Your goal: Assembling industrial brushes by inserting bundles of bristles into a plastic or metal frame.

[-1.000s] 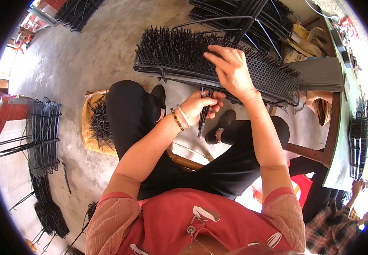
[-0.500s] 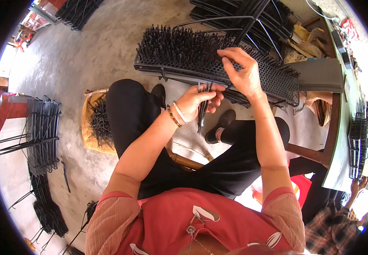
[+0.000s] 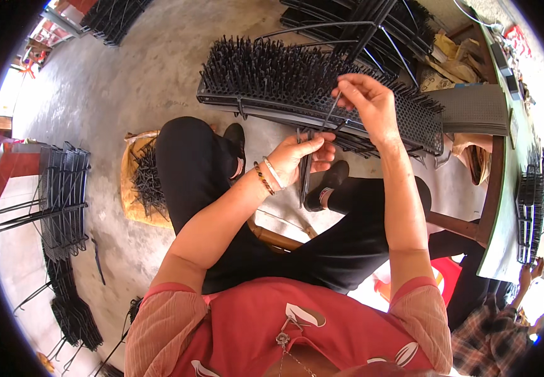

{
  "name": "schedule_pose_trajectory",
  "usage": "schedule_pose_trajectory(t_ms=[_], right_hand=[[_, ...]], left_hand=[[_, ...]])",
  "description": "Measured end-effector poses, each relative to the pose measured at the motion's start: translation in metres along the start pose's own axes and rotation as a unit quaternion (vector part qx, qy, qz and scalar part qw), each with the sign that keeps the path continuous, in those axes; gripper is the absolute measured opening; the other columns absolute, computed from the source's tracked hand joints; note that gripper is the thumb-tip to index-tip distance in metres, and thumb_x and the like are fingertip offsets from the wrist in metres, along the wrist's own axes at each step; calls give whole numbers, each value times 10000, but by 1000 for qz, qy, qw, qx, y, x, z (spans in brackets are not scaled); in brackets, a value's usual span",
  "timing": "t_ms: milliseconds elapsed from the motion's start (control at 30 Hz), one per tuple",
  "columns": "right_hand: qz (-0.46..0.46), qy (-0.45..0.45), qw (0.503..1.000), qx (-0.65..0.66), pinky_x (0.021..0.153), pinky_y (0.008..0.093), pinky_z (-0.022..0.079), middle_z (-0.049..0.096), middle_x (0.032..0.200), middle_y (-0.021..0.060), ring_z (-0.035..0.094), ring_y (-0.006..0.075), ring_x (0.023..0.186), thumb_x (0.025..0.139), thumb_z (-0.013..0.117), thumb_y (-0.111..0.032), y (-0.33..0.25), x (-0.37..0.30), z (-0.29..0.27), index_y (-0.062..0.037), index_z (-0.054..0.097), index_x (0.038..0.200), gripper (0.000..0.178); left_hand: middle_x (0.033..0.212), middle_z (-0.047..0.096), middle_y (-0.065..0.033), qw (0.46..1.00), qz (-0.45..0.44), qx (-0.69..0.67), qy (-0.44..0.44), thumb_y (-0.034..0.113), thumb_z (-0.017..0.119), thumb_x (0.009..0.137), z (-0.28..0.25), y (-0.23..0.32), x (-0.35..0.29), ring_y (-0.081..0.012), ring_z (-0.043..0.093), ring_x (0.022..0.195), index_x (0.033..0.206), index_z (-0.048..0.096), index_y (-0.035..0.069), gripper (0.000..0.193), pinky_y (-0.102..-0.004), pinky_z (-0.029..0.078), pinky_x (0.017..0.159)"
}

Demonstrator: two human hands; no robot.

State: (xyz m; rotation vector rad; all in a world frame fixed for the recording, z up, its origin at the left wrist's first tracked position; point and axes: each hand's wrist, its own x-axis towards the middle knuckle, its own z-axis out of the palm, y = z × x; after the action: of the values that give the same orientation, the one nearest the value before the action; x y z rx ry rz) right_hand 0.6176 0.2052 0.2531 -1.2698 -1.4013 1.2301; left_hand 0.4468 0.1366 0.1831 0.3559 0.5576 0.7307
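Note:
My left hand (image 3: 289,158) is closed around a small bundle of thin black strips (image 3: 304,183) whose ends hang below the fingers. Between the thumb and fingers of my right hand (image 3: 374,108) is a single thin black strip (image 3: 331,112), slanting down toward the left hand. Just beyond both hands lies a long black perforated panel (image 3: 418,129) on a wire frame. Many black strips (image 3: 266,69) stand upright in its holes, densest over the left part. What the strips are exactly, I cannot tell.
Left of my knee, a yellow sack (image 3: 135,204) holds more loose black pieces (image 3: 149,181). Black wire racks (image 3: 63,201) are stacked farther left, others (image 3: 397,38) beyond the panel. At the right stand a green-topped table (image 3: 501,251) and a person in a plaid shirt (image 3: 485,339).
My right hand has drawn back slightly right and down from the panel, and a single strip now shows in its fingers. My left hand, still holding the bundle, has shifted slightly right.

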Motion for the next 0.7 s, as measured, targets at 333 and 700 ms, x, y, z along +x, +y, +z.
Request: schedule_pose_trajectory(t_ms=[333,700], right_hand=[[-239,92,956,-145,711,230,512,689,888,67,643,97,765,855,643,-59,17,16,41,-22,625,1064,213],[-399,79,856,-318,725,332,466,663,866,79,621,233,799,763,698,-91,26,20,47,-53,674,912,156]], left_hand=[[893,567,-120,987,-68,-76,121,20,472,801,-23,-10,7,-165,518,698,1064,527,-2,270,-259,440,573],[920,547,-154,974,-53,-151,162,-96,430,822,-30,-18,8,-272,606,871,1077,397,66,304,-505,541,808]])
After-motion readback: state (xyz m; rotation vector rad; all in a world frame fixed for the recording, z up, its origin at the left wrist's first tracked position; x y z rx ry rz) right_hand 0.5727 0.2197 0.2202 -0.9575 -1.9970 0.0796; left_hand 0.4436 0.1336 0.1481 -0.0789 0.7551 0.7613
